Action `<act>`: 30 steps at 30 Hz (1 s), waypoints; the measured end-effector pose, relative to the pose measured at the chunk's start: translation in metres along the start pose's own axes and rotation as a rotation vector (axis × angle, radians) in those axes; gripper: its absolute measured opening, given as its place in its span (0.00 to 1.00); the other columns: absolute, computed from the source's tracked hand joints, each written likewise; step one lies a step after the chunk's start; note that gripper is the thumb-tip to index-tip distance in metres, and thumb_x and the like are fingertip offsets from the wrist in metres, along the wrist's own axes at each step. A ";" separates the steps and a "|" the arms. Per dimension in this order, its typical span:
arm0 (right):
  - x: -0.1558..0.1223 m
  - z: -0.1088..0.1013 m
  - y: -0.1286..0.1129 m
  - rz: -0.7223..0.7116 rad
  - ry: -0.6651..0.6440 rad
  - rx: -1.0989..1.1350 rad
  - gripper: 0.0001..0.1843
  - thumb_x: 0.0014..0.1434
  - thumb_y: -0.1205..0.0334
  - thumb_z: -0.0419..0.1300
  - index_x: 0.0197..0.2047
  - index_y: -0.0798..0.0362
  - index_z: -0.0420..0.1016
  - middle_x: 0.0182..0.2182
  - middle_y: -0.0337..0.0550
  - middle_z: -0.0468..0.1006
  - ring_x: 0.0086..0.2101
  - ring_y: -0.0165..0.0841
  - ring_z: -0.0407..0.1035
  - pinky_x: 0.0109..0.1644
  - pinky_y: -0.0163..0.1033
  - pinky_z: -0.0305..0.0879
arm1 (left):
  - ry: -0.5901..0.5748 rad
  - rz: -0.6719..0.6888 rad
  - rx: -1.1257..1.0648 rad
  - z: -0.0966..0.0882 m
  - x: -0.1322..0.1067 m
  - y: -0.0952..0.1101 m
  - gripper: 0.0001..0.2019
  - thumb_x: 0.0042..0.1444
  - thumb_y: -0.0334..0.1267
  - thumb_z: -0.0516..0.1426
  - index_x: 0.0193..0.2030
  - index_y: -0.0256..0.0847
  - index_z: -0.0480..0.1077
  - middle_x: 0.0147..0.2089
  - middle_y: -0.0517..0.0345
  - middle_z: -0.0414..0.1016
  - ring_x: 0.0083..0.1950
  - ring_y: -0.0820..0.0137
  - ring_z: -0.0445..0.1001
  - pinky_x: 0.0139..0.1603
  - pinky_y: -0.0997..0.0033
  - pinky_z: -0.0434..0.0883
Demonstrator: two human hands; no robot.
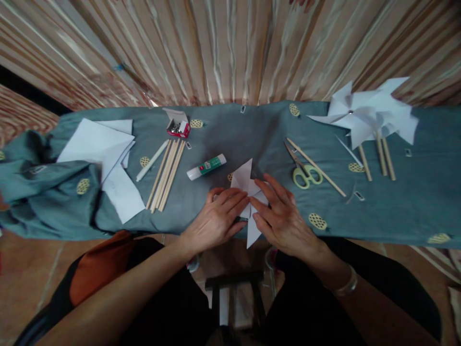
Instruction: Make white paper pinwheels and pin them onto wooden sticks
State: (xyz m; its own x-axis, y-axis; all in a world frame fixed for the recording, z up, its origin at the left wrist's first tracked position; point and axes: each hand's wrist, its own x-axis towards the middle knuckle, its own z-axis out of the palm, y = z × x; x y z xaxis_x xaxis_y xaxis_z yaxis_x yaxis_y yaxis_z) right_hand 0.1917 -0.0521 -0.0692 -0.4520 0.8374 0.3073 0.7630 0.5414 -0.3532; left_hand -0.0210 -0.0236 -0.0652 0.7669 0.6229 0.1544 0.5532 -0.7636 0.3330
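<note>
A white paper pinwheel point(243, 177) with folded points lies at the front edge of the cloth, between my two hands. My left hand point(216, 218) holds it from the left, with the fingertips pressed together at its centre. From the right, my right hand point(286, 218) has its fingers bent over the folds, fingertips on the paper. Both hands cover parts of the pinwheel. A glue stick point(207, 166) with a green label lies just beyond my left hand. Scissors point(306, 175) with light green handles rest beyond my right hand, beside a thin wooden stick point(317, 168).
On the left are white paper sheets point(95, 144), a white pen-like stick point(152, 161), several wooden sticks point(167, 175) and an open red box point(179, 127) of small metal pieces. Finished-looking pinwheels point(367, 113) on sticks lie at the right. A striped curtain point(230, 53) hangs behind the cloth.
</note>
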 end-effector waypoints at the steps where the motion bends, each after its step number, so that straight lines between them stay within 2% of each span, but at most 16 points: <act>1: 0.000 0.000 -0.001 0.004 -0.005 -0.004 0.17 0.64 0.64 0.52 0.55 0.51 0.71 0.64 0.53 0.62 0.68 0.48 0.46 0.62 0.60 0.58 | -0.001 -0.003 -0.006 0.000 0.000 0.000 0.23 0.65 0.44 0.53 0.63 0.33 0.62 0.63 0.41 0.69 0.65 0.55 0.63 0.63 0.46 0.57; 9: 0.001 0.000 0.000 0.042 -0.011 0.048 0.16 0.65 0.59 0.52 0.55 0.47 0.71 0.65 0.48 0.61 0.68 0.48 0.46 0.63 0.59 0.58 | -0.007 0.001 -0.021 -0.002 0.004 -0.002 0.22 0.64 0.44 0.54 0.61 0.34 0.64 0.61 0.41 0.71 0.64 0.54 0.63 0.64 0.45 0.55; 13: 0.000 0.000 0.000 0.051 0.000 0.044 0.16 0.66 0.55 0.52 0.54 0.50 0.71 0.66 0.51 0.59 0.68 0.50 0.46 0.63 0.61 0.59 | -0.012 0.000 -0.015 -0.004 0.006 0.000 0.22 0.64 0.44 0.54 0.60 0.34 0.65 0.60 0.42 0.71 0.64 0.54 0.64 0.65 0.45 0.54; 18: 0.000 0.002 -0.002 0.055 0.005 -0.002 0.19 0.67 0.61 0.51 0.59 0.47 0.66 0.66 0.49 0.59 0.68 0.47 0.48 0.63 0.58 0.58 | -0.021 -0.003 -0.001 -0.006 0.006 0.001 0.21 0.64 0.44 0.54 0.59 0.33 0.66 0.60 0.42 0.71 0.64 0.55 0.64 0.65 0.45 0.54; 23: 0.001 0.002 -0.002 0.022 -0.014 -0.067 0.20 0.66 0.59 0.52 0.60 0.52 0.66 0.65 0.56 0.60 0.68 0.49 0.47 0.62 0.59 0.59 | -0.029 -0.009 0.003 -0.006 0.006 0.002 0.22 0.64 0.44 0.54 0.60 0.34 0.65 0.60 0.42 0.71 0.64 0.54 0.64 0.65 0.45 0.53; 30: 0.004 0.004 -0.003 0.064 -0.034 -0.007 0.24 0.67 0.58 0.51 0.65 0.41 0.59 0.65 0.47 0.63 0.68 0.47 0.47 0.62 0.60 0.59 | -0.010 0.001 0.029 0.000 0.003 0.002 0.22 0.65 0.43 0.52 0.61 0.33 0.64 0.61 0.42 0.71 0.65 0.55 0.64 0.65 0.45 0.53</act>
State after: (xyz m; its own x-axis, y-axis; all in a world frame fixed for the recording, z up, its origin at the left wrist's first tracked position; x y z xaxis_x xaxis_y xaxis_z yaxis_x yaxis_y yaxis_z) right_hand 0.1855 -0.0498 -0.0706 -0.4171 0.8725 0.2543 0.7940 0.4860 -0.3652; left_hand -0.0183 -0.0232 -0.0639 0.7705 0.6207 0.1453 0.5617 -0.7688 0.3056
